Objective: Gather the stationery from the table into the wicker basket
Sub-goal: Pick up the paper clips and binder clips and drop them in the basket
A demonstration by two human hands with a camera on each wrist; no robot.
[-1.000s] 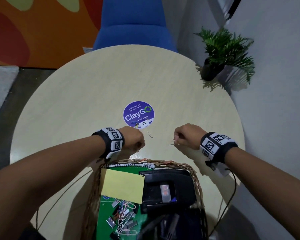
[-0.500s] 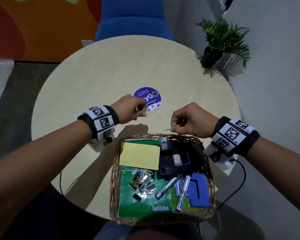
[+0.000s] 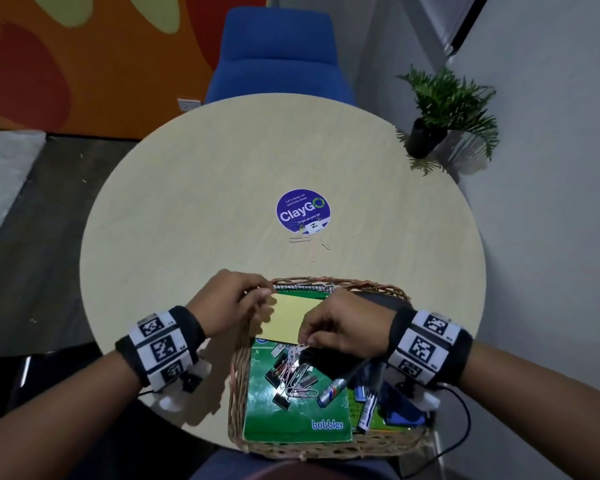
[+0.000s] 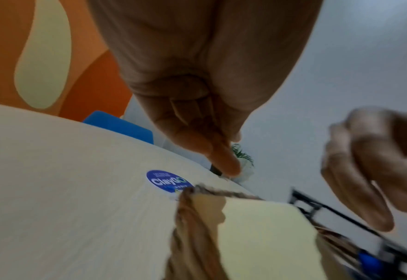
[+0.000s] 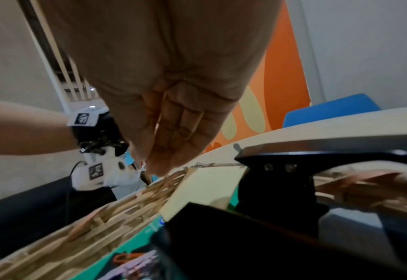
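The wicker basket [image 3: 238, 375] stands at the table's near edge. It holds a green notebook [image 3: 284, 420], a yellow sticky pad [image 3: 288, 317], a black hole punch [image 5: 293, 161], markers [image 3: 331, 393] and a heap of clips [image 3: 293, 375]. My right hand [image 3: 305, 342] hovers over the basket's middle and pinches pink paper clips just above that heap. My left hand [image 3: 257, 296] sits at the basket's far left corner. Its fingers are curled under the thumb in a tight pinch, and what they hold barely shows. A few loose paper clips [image 3: 300, 239] lie on the table below the round purple sticker [image 3: 303, 210].
The round beige table [image 3: 187, 237] stretches beyond the basket. A blue chair [image 3: 278, 57] stands behind it. At the far right, by the grey wall, is a potted plant [image 3: 444, 112]. A black cable [image 3: 465, 420] trails from my right wrist.
Both hands drew back from the table near the sticker to the basket. The right hand now hangs over its contents, the left over its far left corner. My view tilted down.
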